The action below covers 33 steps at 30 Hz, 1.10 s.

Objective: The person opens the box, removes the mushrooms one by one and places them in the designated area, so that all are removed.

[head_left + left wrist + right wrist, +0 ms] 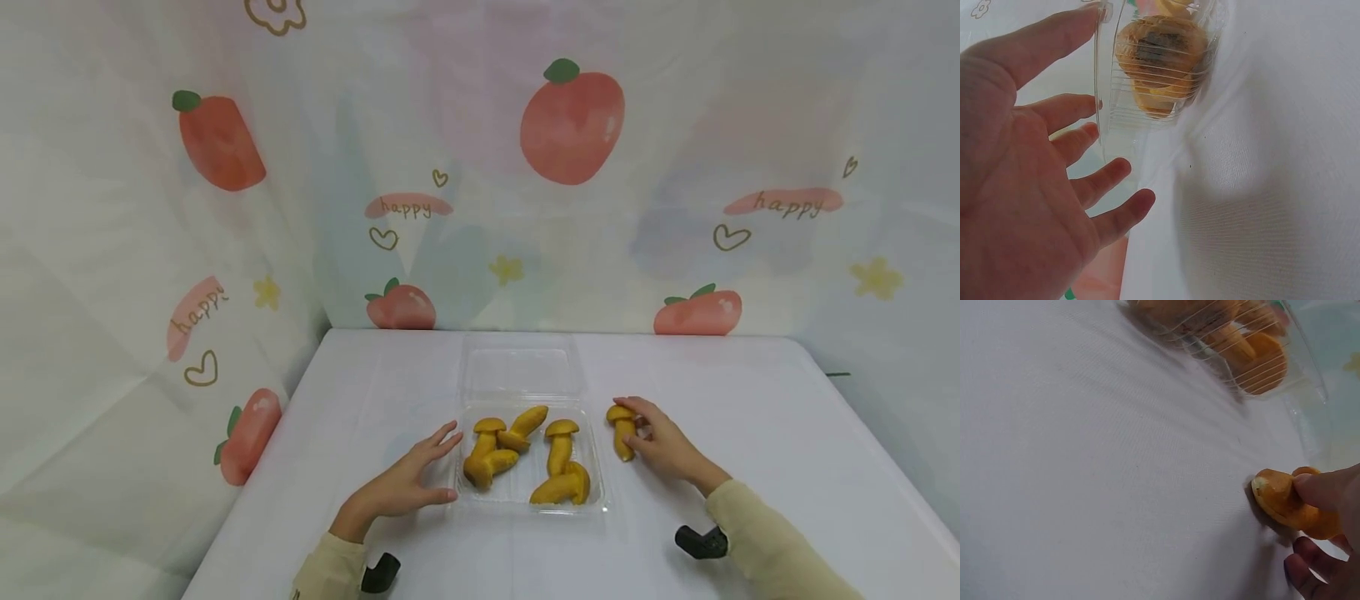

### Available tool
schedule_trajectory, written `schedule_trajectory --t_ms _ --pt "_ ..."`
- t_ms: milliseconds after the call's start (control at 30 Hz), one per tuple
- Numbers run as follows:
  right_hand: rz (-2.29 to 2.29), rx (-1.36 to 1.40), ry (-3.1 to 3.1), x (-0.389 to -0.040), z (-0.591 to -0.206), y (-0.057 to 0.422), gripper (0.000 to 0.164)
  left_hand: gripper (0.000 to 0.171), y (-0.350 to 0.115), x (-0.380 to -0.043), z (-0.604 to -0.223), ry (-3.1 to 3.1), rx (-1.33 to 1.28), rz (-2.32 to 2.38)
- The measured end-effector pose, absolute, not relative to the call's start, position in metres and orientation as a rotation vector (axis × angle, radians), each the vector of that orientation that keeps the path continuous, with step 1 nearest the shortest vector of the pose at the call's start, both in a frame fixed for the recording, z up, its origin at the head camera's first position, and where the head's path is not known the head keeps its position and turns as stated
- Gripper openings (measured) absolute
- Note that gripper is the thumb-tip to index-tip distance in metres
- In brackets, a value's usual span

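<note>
Clear, hinged plastic box (513, 492): lying open on the white tabletop (390, 396); probably flexing if squeezed.
Left hand (405, 479): spreading fingers beside the box's left wall, holding nothing.
Right hand (663, 442): pinching the loose yellow, capped mushroom (622, 430).
Mushroom: sitting right of the box; probably weighing little, feeling firm; stem offering surest hold.

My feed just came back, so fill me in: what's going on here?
A person's right hand pinches one mushroom, outside the clear box and to its right. Five other mushrooms lie in the box, whose lid is open at the far side. The left hand is spread at the box's left side, holding no mushroom.
</note>
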State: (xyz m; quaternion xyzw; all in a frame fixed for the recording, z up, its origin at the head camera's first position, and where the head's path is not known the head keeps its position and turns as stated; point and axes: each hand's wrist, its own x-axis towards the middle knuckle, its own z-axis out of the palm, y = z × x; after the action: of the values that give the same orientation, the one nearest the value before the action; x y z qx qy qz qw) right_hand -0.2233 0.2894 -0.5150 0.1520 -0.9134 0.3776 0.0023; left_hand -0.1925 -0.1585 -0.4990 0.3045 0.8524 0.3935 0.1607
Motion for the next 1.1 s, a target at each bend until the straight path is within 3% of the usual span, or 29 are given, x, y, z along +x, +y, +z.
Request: schedule_trajectory --t_ms 467,1100 --pt "1.088 0.359 -3.005 -0.224 -0.467 0.283 0.067 0.084 -0.155 -0.196 -0.489 2.435 0.852 1.104" --pt "1.262 0.579 -2.837 -0.203 -0.448 0.232 0.062 0.084 -0.156 -0.191 -0.492 2.424 0.825 1.121"
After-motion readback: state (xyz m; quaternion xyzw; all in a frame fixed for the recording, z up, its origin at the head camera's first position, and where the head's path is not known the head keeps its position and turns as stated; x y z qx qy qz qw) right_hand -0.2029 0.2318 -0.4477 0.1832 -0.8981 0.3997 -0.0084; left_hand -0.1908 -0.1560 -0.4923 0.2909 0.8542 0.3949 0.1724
